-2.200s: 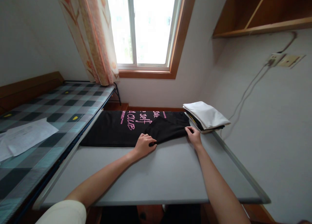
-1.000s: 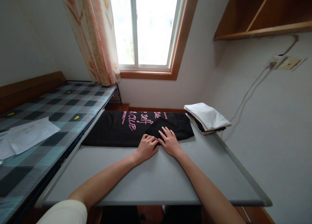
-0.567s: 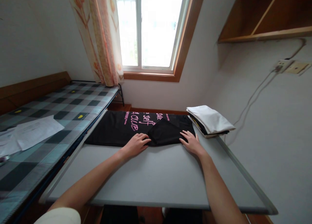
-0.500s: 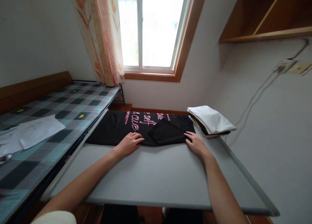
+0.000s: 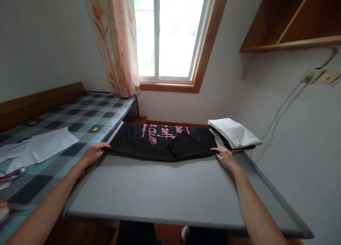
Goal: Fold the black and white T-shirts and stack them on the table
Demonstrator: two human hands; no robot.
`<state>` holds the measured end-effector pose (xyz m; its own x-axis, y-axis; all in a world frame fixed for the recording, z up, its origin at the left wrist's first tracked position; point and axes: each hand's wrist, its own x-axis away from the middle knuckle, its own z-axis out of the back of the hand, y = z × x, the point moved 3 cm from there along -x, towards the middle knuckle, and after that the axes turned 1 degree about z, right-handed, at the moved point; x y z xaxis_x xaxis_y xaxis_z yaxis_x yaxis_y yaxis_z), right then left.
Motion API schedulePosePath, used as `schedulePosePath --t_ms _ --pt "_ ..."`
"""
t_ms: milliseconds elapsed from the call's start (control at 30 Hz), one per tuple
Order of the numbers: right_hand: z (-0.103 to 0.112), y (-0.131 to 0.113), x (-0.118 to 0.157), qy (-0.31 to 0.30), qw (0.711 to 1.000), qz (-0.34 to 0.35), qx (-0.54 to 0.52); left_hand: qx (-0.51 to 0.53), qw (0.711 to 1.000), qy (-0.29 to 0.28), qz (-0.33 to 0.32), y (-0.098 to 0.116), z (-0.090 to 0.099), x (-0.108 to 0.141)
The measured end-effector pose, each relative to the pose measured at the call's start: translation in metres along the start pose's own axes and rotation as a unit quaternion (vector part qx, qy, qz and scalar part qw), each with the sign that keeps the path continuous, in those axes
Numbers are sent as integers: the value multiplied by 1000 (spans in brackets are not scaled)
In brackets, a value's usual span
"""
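Observation:
A black T-shirt point(image 5: 135, 140) with pink lettering lies folded lengthwise across the far part of a grey table point(image 5: 160, 191). One sleeve is laid over its right half. My left hand point(image 5: 93, 153) pinches the shirt's near left corner at the table's left edge. At the other end, my right hand point(image 5: 224, 157) has thumb and fingers closed on the near right corner. Between the two hands the near edge sags a little towards me.
A stack of folded clothes point(image 5: 234, 133), white on top, sits at the table's far right. To the left is a bed with a checked mattress point(image 5: 66, 120) and loose papers point(image 5: 45, 145). A wooden shelf point(image 5: 290, 42) juts out at upper right, above a socket point(image 5: 313, 75) with hanging cables.
My left hand has moved left from the shirt's middle to its left corner and grips it. My right hand has closed on the right corner. The near edge looks slightly lifted.

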<state>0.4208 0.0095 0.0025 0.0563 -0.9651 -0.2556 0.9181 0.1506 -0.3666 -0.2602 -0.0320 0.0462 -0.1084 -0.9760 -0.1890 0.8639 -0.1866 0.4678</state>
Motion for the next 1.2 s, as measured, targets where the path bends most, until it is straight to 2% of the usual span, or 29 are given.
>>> schedulePosePath --t_ms 133,267,367,467,567,667,767,833,967,1067,1200 --pt "5 1 0 2 1000 13 -19 53 998 14 -14 10 3 0" --pt "18 1 4 3 1000 13 2 69 997 -37 1 21 11 -2" --pt "34 2 13 -3 1000 14 -10 80 994 -77 15 18 23 6" --pt "52 -1 31 -65 996 27 -61 98 990 -92 42 4 40 22" --pt "73 -13 56 -170 978 38 -113 120 984 -105 79 -13 57 45" --pt "94 -30 80 -269 954 36 -129 143 974 -142 103 -21 71 65" --pt "104 -40 94 -313 940 32 -135 151 967 -162 124 -22 76 74" --pt "102 -40 95 -297 944 32 -137 155 964 -164 138 -23 72 72" --pt "84 -33 78 -210 962 26 -172 198 954 -155 167 -21 56 52" --pt "67 -28 53 -137 970 -26 -197 230 949 -97 191 -13 47 30" --pt "45 -24 22 -12 983 -63 -172 242 947 -22 212 -4 29 1"
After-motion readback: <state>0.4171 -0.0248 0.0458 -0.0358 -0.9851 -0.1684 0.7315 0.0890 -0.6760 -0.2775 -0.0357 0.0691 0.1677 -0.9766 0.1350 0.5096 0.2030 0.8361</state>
